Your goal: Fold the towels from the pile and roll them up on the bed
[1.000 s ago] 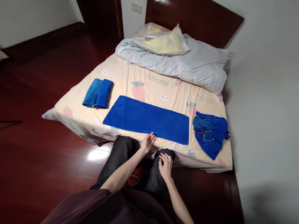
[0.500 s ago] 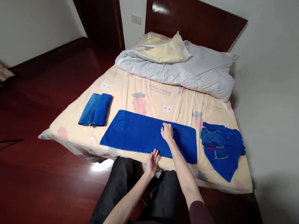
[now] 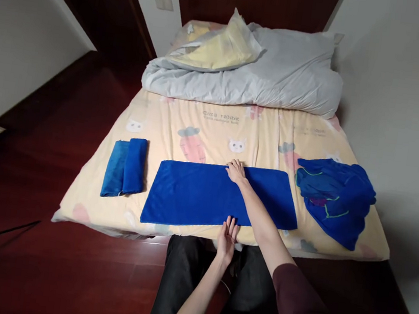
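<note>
moved since a second ago: right hand [image 3: 236, 171], from over the right knee [image 3: 256, 266] to the far long edge of the blue towel [image 3: 189, 193]. still by the near long edge: left hand [image 3: 227, 239], with fingers mostly straight. on the right, fingers softly bent at the edge; cannot tell if pinching cloth with either hand. as for the towel, spread flat on the bed [image 3: 88, 182], long way from left to right, with one hand almost straight beyond the other, a bit right of its middle. nearer to the body: the left. also there: folded blue cloths [image 3: 135, 166] to the left, crumpled blue cloth [image 3: 349, 196] to the right.
</note>
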Demonstrator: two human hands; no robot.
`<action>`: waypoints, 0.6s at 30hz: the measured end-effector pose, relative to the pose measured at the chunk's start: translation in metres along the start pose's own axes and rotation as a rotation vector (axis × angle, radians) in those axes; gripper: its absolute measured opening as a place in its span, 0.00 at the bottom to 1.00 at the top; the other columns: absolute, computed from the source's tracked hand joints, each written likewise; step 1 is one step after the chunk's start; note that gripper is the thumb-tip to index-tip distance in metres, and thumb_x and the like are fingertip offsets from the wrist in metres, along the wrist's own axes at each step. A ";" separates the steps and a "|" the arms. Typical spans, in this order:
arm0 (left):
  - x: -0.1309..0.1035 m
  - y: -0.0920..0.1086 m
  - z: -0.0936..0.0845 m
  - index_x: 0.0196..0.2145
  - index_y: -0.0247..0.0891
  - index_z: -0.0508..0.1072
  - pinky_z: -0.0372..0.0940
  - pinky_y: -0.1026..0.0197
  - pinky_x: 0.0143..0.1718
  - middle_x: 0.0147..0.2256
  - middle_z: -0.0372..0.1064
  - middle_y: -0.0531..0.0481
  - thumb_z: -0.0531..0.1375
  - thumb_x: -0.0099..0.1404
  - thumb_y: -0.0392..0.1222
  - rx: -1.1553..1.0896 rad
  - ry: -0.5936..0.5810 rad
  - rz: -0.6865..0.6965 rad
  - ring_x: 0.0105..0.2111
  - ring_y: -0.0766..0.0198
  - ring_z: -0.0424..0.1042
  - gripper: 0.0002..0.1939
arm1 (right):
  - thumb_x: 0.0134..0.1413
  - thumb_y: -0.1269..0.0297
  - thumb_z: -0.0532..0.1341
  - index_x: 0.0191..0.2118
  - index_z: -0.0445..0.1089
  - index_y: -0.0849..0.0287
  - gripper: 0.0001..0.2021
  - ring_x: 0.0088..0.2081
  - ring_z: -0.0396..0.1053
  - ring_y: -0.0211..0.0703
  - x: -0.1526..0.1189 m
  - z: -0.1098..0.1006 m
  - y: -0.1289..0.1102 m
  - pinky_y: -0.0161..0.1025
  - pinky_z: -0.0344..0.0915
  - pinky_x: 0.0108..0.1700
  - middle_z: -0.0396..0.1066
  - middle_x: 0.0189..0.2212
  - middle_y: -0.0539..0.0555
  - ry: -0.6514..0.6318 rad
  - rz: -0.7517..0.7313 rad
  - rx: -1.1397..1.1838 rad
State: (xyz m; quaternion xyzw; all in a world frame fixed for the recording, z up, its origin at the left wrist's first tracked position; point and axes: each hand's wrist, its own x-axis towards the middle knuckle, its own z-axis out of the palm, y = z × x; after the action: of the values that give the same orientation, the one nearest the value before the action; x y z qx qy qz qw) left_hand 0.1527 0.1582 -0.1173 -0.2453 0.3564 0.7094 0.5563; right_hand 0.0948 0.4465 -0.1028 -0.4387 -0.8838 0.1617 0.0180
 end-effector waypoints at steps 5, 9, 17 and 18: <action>-0.004 0.003 0.002 0.52 0.39 0.80 0.61 0.54 0.70 0.70 0.61 0.46 0.54 0.78 0.40 0.002 -0.008 -0.015 0.70 0.58 0.60 0.15 | 0.72 0.65 0.58 0.49 0.76 0.58 0.09 0.64 0.60 0.53 0.017 -0.008 -0.001 0.47 0.56 0.67 0.71 0.57 0.61 -0.055 0.050 0.062; -0.004 0.004 0.003 0.58 0.40 0.76 0.63 0.56 0.69 0.69 0.63 0.44 0.53 0.79 0.42 -0.028 0.019 -0.029 0.70 0.59 0.60 0.17 | 0.74 0.62 0.56 0.51 0.74 0.57 0.11 0.54 0.71 0.50 0.023 -0.015 0.000 0.43 0.66 0.57 0.75 0.52 0.61 -0.097 0.107 0.093; -0.002 0.005 -0.003 0.55 0.38 0.77 0.65 0.56 0.68 0.66 0.67 0.41 0.53 0.79 0.44 -0.043 0.013 -0.053 0.68 0.58 0.64 0.17 | 0.72 0.63 0.58 0.57 0.70 0.53 0.12 0.48 0.75 0.47 0.022 -0.029 -0.005 0.39 0.68 0.50 0.75 0.52 0.59 -0.100 0.142 0.159; -0.003 0.005 -0.003 0.55 0.38 0.77 0.65 0.56 0.67 0.66 0.68 0.41 0.53 0.79 0.44 -0.040 0.020 -0.051 0.68 0.57 0.65 0.17 | 0.72 0.63 0.58 0.58 0.70 0.53 0.13 0.48 0.75 0.48 0.023 -0.032 -0.005 0.40 0.68 0.51 0.75 0.52 0.59 -0.095 0.144 0.165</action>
State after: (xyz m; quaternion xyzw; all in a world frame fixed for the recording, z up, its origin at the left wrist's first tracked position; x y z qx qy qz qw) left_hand 0.1484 0.1538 -0.1159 -0.2725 0.3413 0.6994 0.5658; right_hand 0.0824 0.4697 -0.0738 -0.4899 -0.8335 0.2553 0.0008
